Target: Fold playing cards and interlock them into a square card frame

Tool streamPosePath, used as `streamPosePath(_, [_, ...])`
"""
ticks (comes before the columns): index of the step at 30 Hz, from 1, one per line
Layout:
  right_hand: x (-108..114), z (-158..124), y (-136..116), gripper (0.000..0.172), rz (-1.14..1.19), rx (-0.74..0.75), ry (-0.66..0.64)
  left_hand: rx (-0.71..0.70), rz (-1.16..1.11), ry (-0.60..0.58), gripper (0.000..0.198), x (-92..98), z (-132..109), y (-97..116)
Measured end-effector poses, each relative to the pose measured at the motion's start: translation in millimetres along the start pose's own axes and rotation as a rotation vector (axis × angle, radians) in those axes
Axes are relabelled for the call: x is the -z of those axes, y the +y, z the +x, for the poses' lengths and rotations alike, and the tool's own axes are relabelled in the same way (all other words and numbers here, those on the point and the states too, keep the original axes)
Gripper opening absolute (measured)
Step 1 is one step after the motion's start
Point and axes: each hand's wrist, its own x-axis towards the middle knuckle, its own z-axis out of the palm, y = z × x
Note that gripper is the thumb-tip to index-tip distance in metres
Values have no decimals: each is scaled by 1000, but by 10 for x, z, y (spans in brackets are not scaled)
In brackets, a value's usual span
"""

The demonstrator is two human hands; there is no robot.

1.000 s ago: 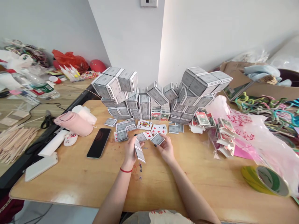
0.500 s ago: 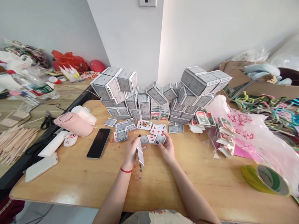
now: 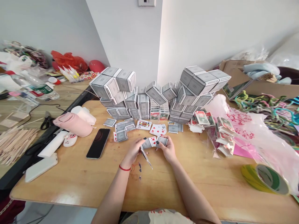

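Observation:
Over the middle of the table, my left hand (image 3: 136,150) and my right hand (image 3: 168,148) hold folded playing cards (image 3: 147,143) between them, one at each end. The cards are joined in a strip, grey backs and a red-heart face showing. A folded flap hangs below my left fingers. Just beyond lie loose playing cards (image 3: 158,129) with heart faces and a face card (image 3: 143,124). Left of these sits a small pile of folded cards (image 3: 121,130). Behind them stands a structure of card cubes (image 3: 143,104), taller at both sides.
A black phone (image 3: 98,143), a pink roll (image 3: 74,123) and a white power bank (image 3: 41,167) lie at left. Emptied card boxes (image 3: 224,133), a yellow tape roll (image 3: 265,179) and plastic bags (image 3: 245,124) cover the right side. Wooden sticks (image 3: 16,143) lie far left.
The folded strip has turned slightly between my hands. Its hanging flap has swung to the right and now shows nearly edge-on. My right hand has shifted a little.

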Motion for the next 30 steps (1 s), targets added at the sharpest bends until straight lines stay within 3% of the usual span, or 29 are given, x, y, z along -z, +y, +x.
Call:
streamPosePath(4, [2, 5, -41, 34, 37, -16, -40, -3, 56, -60, 26, -16, 5, 50])
streamPosePath(10, [34, 2, -42, 34, 35, -23, -83, 5, 132, -41, 22, 9, 60, 85])
streamPosePath(30, [22, -35, -98, 33, -19, -54, -85, 85, 179, -116, 16, 12, 75, 111])
